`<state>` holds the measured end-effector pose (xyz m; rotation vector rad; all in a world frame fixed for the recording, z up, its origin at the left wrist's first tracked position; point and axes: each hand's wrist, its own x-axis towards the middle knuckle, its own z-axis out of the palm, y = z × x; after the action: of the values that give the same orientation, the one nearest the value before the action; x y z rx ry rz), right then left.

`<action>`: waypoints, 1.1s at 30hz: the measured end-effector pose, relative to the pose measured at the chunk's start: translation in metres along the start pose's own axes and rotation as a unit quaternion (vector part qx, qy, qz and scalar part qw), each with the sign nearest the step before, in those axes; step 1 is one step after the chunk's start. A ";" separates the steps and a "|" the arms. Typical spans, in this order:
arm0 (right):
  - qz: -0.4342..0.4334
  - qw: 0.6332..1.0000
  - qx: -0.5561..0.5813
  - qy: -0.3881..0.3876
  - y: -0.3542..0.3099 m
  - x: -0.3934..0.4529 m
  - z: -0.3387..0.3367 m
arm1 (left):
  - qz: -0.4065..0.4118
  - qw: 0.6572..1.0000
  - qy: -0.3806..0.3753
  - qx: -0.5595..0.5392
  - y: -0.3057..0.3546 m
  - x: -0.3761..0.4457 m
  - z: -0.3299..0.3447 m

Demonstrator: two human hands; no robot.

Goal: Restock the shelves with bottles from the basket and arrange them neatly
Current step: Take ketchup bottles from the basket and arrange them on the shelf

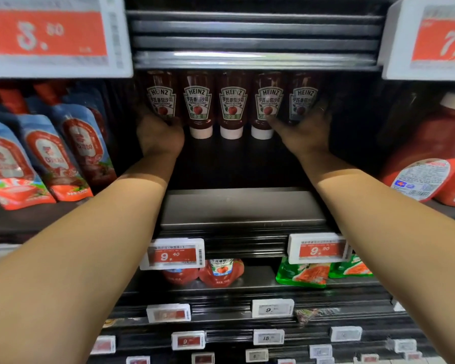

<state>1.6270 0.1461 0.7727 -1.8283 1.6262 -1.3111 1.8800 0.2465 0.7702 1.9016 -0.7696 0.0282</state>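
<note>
Both grips were closed on the ends of a row of five ketchup bottles: the left hand (160, 136) curled round the leftmost bottle (161, 97), the right hand (306, 131) wrapped round the rightmost bottle (303, 101), its thumb touching the fourth bottle (267, 103). The row stood cap-down, long axes upright, deep at the back of the shelf (243, 206), straight ahead of both outstretched arms, each hand nearest its own end bottle. The three middle bottles (231, 103) stood between the hands, white caps showing, labels facing out. The row looked ready to be squeezed together or drawn forward toward the shelf's front edge. Sauce pouches (50, 153) hung to the left, large jars (428, 156) to the right; no basket was in view.
</note>
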 end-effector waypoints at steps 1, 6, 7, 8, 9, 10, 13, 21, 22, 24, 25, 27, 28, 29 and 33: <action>-0.001 1.000 0.001 0.005 -0.001 -0.003 -0.003 | -0.005 1.000 0.000 0.004 0.001 -0.002 -0.001; -0.047 0.998 -0.027 0.044 -0.007 -0.025 -0.030 | 0.033 0.999 -0.010 0.008 0.007 -0.020 -0.014; -0.059 0.997 -0.028 0.049 -0.007 -0.032 -0.036 | 0.058 0.998 -0.038 0.011 0.008 -0.024 -0.015; -0.065 0.996 -0.030 0.053 -0.008 -0.039 -0.040 | 0.082 0.994 -0.067 0.001 0.009 -0.028 -0.016; -0.064 0.996 -0.037 0.053 -0.008 -0.047 -0.044 | 0.096 0.991 -0.097 -0.015 0.011 -0.033 -0.016; -0.057 0.996 -0.047 0.048 -0.009 -0.056 -0.048 | 0.106 0.986 -0.125 -0.028 0.013 -0.038 -0.016; -0.031 0.996 -0.081 0.027 -0.008 -0.081 -0.064 | 0.147 0.971 -0.189 -0.018 0.019 -0.048 -0.016; -0.070 0.997 -0.035 0.020 0.014 -0.168 -0.145 | 0.197 0.945 -0.259 0.023 0.021 -0.064 -0.041; -0.073 0.997 -0.026 0.018 0.020 -0.179 -0.155 | 0.201 0.944 -0.262 0.017 0.021 -0.068 -0.048; -0.075 0.997 -0.018 0.028 0.034 -0.201 -0.174 | 0.212 0.939 -0.270 -0.009 0.019 -0.084 -0.063; -0.075 0.996 -0.017 0.036 0.042 -0.211 -0.182 | 0.220 0.938 -0.265 -0.022 0.016 -0.096 -0.073; -0.063 0.997 -0.014 0.038 0.063 -0.229 -0.195 | 0.237 0.936 -0.250 -0.065 0.005 -0.126 -0.095; -0.055 0.998 -0.016 0.030 0.074 -0.239 -0.200 | 0.252 0.933 -0.241 -0.089 0.000 -0.144 -0.107; -0.046 0.999 -0.015 0.024 0.086 -0.248 -0.204 | 0.270 0.929 -0.229 -0.110 -0.003 -0.164 -0.118; -0.015 0.999 -0.016 -0.042 0.143 -0.291 -0.210 | 0.278 0.915 -0.234 -0.173 -0.031 -0.246 -0.144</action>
<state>1.4015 0.4365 0.6536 -1.9076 1.5908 -1.2110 1.7465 0.4960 0.7252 1.3107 -1.5195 -0.2061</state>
